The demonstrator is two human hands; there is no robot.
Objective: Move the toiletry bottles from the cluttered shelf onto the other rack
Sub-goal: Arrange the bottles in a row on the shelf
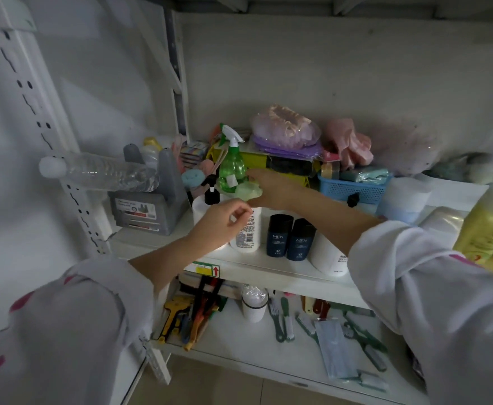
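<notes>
Sleeves of a pale garment with pink marks fill the near corners, one arm reaching in from each side. At far left a clear plastic water bottle (102, 171) lies on its side by the rack upright, beside a grey holder (149, 203). Next, the left hand (222, 222) hovers in front of a white pump bottle (210, 206), fingers loosely curled and holding nothing. Just behind stands the green spray bottle (232, 168); the right hand (271, 187) is at its lower body, fingers extended, seemingly pinching a pale green crumpled thing, though the dim view leaves that unsure. Two dark blue bottles (290, 239) stand upright near the shelf edge (268, 266), and a yellow bottle (490, 223) sits far right. The sprayer is probably light, thin-walled and smooth; the neck under the trigger looks like the safest hold.
</notes>
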